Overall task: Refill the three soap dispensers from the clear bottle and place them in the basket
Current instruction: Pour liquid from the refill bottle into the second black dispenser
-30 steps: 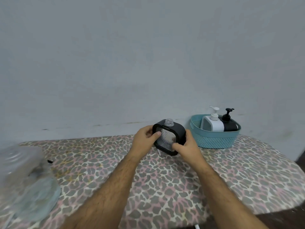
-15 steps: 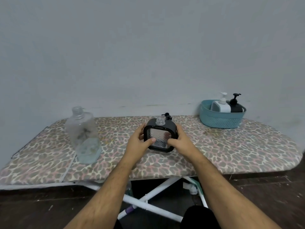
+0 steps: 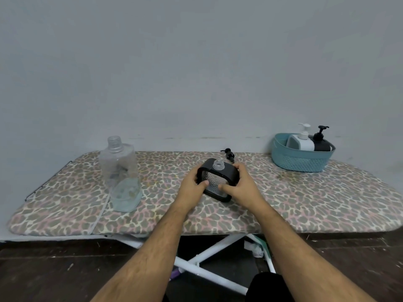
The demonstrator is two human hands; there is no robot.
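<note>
Leopard-print board [image 3: 305, 205], left hand [image 3: 192, 186] and right hand [image 3: 242, 185] both gripping open dispenser [image 3: 218, 179] (pump [image 3: 229, 154] lies behind), bottle [image 3: 120, 171] left, two dispensers [image 3: 309, 142] in basket [image 3: 298, 161].

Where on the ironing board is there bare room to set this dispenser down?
Bare cover lies between the clear plastic bottle and the left hand, and between the right hand and the teal woven basket. Crowded: behind the black square dispenser, where the loose black pump lies.

three soap dispensers [image 3: 218, 180] [image 3: 300, 142] [image 3: 322, 143], one clear bottle [image 3: 121, 173], one basket [image 3: 299, 161], one loose pump [image 3: 229, 155].
</note>
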